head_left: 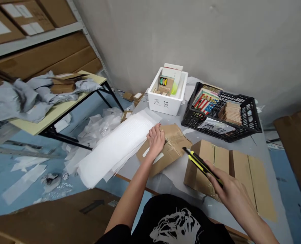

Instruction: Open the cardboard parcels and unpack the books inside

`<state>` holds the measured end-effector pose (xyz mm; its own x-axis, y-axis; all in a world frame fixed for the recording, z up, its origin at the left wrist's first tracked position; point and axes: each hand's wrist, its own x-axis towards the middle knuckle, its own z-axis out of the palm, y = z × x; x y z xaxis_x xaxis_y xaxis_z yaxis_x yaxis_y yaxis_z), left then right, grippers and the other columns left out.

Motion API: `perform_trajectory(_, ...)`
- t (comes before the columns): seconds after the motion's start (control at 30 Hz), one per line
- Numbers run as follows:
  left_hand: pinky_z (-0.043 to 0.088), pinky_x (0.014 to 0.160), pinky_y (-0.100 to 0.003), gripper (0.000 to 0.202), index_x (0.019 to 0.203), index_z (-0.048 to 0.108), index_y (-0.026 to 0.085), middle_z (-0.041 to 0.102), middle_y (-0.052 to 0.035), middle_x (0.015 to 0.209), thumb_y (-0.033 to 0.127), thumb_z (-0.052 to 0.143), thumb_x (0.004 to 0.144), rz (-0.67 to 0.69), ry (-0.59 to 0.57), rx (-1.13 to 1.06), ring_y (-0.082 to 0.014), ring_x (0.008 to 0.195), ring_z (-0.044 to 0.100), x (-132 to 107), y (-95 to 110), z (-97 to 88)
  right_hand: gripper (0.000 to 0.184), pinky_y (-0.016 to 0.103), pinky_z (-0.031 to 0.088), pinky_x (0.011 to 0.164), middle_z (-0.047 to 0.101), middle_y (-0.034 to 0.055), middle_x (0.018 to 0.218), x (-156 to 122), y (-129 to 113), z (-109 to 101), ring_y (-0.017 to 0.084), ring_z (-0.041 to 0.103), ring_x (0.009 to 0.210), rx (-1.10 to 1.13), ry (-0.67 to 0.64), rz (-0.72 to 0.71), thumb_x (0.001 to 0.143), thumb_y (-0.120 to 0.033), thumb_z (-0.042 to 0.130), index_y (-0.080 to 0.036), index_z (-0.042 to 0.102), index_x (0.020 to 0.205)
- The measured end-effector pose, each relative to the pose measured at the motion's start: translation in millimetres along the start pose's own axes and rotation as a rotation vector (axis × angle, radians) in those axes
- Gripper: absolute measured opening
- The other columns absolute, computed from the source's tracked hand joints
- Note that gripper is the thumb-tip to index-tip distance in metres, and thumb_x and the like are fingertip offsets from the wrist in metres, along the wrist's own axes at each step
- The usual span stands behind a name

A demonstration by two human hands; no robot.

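Left hand point(155, 140) is curled tight on the edge of a taped cardboard parcel point(172, 149) sitting on the bench point(170, 179) – looks light and fairly stiff, so that edge is an easy place to hold it. Right hand point(230, 191) is closed around a yellow snap-off utility knife point(202, 165), tip angled toward the parcel – the handle's the safe grip.

The wearer has on a black short-sleeved T-shirt point(170, 220), seen only from above at the chest and lower front. A large white brush-style print point(177, 225) sits on the chest and appears to depict an animal's head; its full outline is cut off by the lower frame edge. A black sleeve point(117, 234) ends near the upper arm. The left forearm point(132, 189) and right forearm point(258, 227) are uncovered; the left hand point(155, 140) and right hand point(231, 191) are bare.
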<state>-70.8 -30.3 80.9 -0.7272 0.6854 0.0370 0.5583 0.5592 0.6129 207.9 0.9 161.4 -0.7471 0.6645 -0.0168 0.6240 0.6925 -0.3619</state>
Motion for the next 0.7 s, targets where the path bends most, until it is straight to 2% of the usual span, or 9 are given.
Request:
perform_trajectory(0.07, 0.034, 0.095, -0.041, 0.043, 0.133, 0.037, 0.02, 0.053, -0.0111, 0.118, 0.03, 0.022, 0.094, 0.032, 0.003, 0.092, -0.0243, 0.111, 0.046, 9.6, 8.0, 8.6, 0.044, 0.026, 0.048, 0.055, 0.07, 0.0027, 0.081, -6.3, 23.7, 14.0, 0.018, 0.065, 0.061, 0.113, 0.048, 0.233, 0.094, -0.045, 0.036, -0.027, 0.048, 0.132)
perform_trajectory(0.13, 0.035, 0.092, -0.043, 0.044, 0.133, 0.039, 0.018, 0.055, -0.0131, 0.116, 0.032, 0.025, 0.093, 0.055, 0.015, 0.187, -0.0272, 0.109, 0.047, 19.7, 17.1, 19.2, 0.045, 0.028, 0.048, 0.059, 0.07, 0.0041, 0.085, -11.7, 47.3, 37.7, 0.019, 0.064, 0.062, 0.185, 0.132, 0.423, 0.093, -0.047, 0.035, -0.025, 0.05, 0.129)
perform_trajectory(0.3, 0.038, 0.088, -0.048, 0.047, 0.124, 0.05, 0.014, 0.058, -0.0179, 0.111, 0.041, 0.026, 0.094, 0.072, 0.014, 0.333, -0.0332, 0.105, 0.05, 47.0, 39.4, 45.8, 0.048, 0.031, 0.045, 0.063, 0.066, 0.0092, 0.093, -18.2, 87.7, 98.1, 0.022, 0.062, 0.074, 0.15, 0.264, 0.714, 0.091, -0.046, 0.029, -0.018, 0.051, 0.122)
perform_trajectory(0.4, 0.037, 0.089, -0.049, 0.05, 0.125, 0.051, 0.013, 0.058, -0.0206, 0.112, 0.044, 0.026, 0.093, 0.061, -0.039, 0.355, -0.0347, 0.107, 0.05, 63.5, 40.9, 59.4, 0.048, 0.034, 0.044, 0.07, 0.062, 0.0136, 0.095, -21.9, 100.3, 115.2, 0.026, 0.057, 0.087, 0.002, 0.316, 0.685, 0.092, -0.042, 0.028, -0.012, 0.055, 0.118)
perform_trajectory(0.5, 0.038, 0.09, -0.05, 0.055, 0.139, 0.039, 0.014, 0.058, -0.0223, 0.115, 0.042, 0.025, 0.093, 0.06, -0.151, 0.333, -0.0359, 0.11, 0.049, 71.1, 26.7, 69.7, 0.046, 0.039, 0.043, 0.075, 0.058, 0.017, 0.094, -27.6, 109.8, 118.6, 0.029, 0.051, 0.092, -0.14, 0.335, 0.599, 0.093, -0.037, 0.03, -0.008, 0.06, 0.112)
perform_trajectory(0.6, 0.039, 0.09, -0.049, 0.064, 0.148, 0.022, 0.014, 0.053, -0.0235, 0.124, 0.045, 0.03, 0.092, 0.064, -0.21, 0.312, -0.0363, 0.113, 0.048, 57.8, 2.3, 72.9, 0.044, 0.043, 0.043, 0.075, 0.055, 0.0188, 0.096, -27.1, 108.4, 114.1, 0.03, 0.049, 0.091, -0.225, 0.369, 0.562, 0.093, -0.036, 0.033, -0.007, 0.059, 0.112)
perform_trajectory(0.7, 0.039, 0.094, -0.049, 0.069, 0.148, 0.02, 0.013, 0.04, -0.0246, 0.137, 0.048, 0.035, 0.09, 0.078, -0.18, 0.316, -0.0369, 0.12, 0.042, 27.0, -19.8, 68.6, 0.044, 0.048, 0.043, 0.082, 0.052, 0.0209, 0.108, -6.6, 83.2, 112.3, 0.032, 0.048, 0.101, -0.161, 0.388, 0.447, 0.093, -0.038, 0.035, -0.008, 0.055, 0.118)
